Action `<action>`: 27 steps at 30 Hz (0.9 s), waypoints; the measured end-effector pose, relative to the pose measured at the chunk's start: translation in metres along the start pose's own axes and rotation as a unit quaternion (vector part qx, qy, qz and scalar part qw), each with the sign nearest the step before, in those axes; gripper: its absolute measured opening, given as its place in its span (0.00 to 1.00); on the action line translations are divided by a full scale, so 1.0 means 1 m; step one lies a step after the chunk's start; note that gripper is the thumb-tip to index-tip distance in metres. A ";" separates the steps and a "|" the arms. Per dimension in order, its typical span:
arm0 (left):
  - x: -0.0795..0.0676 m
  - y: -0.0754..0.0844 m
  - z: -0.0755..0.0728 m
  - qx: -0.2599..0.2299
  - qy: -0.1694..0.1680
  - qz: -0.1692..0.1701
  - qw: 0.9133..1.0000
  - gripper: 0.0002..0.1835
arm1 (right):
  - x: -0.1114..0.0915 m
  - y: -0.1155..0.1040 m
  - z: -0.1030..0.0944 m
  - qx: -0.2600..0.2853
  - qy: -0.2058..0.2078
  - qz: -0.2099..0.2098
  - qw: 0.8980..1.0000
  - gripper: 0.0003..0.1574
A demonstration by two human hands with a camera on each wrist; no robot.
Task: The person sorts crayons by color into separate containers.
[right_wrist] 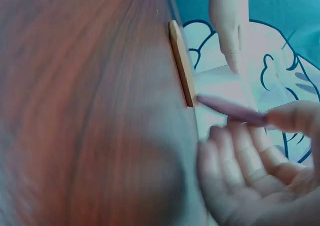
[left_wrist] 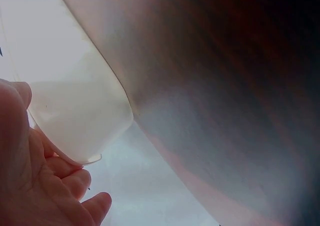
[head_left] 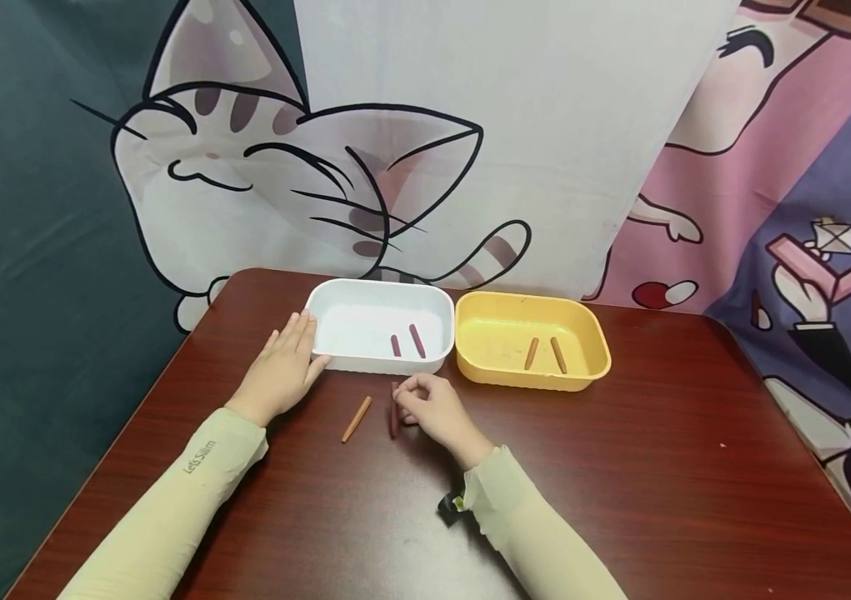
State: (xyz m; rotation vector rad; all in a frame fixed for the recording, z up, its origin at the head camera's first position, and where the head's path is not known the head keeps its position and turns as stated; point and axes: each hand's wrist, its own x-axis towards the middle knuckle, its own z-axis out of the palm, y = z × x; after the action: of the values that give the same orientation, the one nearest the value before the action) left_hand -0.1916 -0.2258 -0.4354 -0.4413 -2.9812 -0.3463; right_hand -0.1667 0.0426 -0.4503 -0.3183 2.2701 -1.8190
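My right hand pinches a dark reddish-brown crayon at one end between thumb and fingertips, in front of the white tub. In the right wrist view the crayon sticks out from the pinch. My left hand rests against the left end of the tub, fingers straight, thumb spread toward its front wall. The left wrist view shows its fingertips at the tub wall. An orange-brown crayon lies on the table between the hands. Two purplish crayons lie inside the white tub.
A yellow tub stands right beside the white one, with two brown crayons in it. Both are near the back of the dark wooden table. Behind hangs a cloth printed with a cartoon cat.
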 end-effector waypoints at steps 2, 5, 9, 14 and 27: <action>0.000 0.000 0.000 0.000 0.001 0.000 1.000 0.38 | 0.000 0.000 0.001 0.072 -0.005 -0.004 0.997 0.07; 0.000 0.000 0.000 0.000 0.004 0.000 1.000 0.38 | 0.000 -0.002 0.001 0.161 -0.016 -0.004 0.987 0.05; -0.001 0.000 0.000 -0.001 0.003 -0.001 1.000 0.38 | -0.002 -0.006 0.000 0.239 -0.042 0.000 0.970 0.03; -0.002 0.000 -0.001 0.000 -0.001 -0.004 1.000 0.38 | -0.003 -0.014 -0.004 0.260 -0.060 0.006 0.964 0.04; 0.000 -0.001 0.001 0.005 -0.007 -0.004 1.000 0.39 | 0.022 -0.037 -0.019 0.236 -0.046 0.011 0.971 0.09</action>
State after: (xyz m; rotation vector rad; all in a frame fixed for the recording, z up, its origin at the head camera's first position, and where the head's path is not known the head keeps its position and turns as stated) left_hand -0.1916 -0.2263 -0.4366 -0.4317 -2.9984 -0.3288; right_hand -0.1926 0.0458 -0.4109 -0.2833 1.6995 -2.2013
